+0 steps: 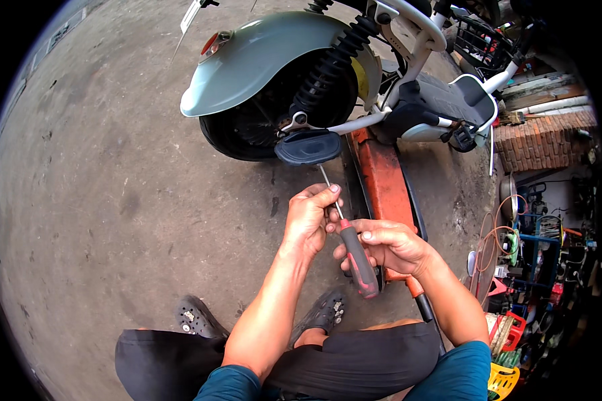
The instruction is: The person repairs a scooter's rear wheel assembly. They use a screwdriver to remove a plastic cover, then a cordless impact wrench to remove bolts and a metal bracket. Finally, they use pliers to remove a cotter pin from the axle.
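My left hand pinches the thin metal shaft of a screwdriver. My right hand has its fingers around the screwdriver's grey and red handle. The shaft runs up to a black oval footrest pad at the rear of a pale grey-blue electric scooter; whether the tip touches it, I cannot tell. Behind the pad are the rear wheel and a black coil shock absorber. An orange lift jack stands under the scooter's frame, just beyond my right hand.
Concrete floor stretches to the left. My feet in dark clogs are below my forearms. Along the right are stacked bricks, a looped hose, blue metal racks, red and yellow plastic items and assorted clutter.
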The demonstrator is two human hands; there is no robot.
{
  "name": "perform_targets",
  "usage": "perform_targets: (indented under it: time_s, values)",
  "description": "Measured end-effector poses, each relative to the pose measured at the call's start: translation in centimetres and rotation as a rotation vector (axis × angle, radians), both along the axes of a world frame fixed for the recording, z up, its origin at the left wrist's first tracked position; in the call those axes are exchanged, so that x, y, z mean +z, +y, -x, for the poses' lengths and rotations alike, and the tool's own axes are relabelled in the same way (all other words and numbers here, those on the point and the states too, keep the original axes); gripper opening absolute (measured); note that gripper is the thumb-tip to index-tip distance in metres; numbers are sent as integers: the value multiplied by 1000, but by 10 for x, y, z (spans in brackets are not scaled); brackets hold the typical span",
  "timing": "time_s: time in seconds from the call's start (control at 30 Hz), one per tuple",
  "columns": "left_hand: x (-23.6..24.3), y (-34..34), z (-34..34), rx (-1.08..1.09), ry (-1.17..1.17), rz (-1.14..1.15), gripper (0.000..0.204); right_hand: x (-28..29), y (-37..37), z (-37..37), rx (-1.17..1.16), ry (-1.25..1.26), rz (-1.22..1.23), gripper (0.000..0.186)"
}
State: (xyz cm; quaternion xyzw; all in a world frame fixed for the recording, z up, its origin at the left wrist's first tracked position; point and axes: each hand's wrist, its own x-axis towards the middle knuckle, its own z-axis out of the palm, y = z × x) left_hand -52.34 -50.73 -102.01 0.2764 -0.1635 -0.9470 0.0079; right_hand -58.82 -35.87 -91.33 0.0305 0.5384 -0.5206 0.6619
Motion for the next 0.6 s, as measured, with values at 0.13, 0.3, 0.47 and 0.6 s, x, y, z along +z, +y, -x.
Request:
perform_targets:
  time_s: [0.13,0.3,0.47,0.6]
  values:
    - [1,-2,0,12,39,-99,20,-8,4,-7,-15,104,-80,43]
    - [5,3,1,-13,-19,54,21,-3,-9,-12,142,423,-194,51]
    - [0,5,0,-15,-48,84,17,-13,0,-14,38,256,-191,52]
    - [0,-1,-2,-12,-3,-29,16,-5,3,-10,25,14,-51,46]
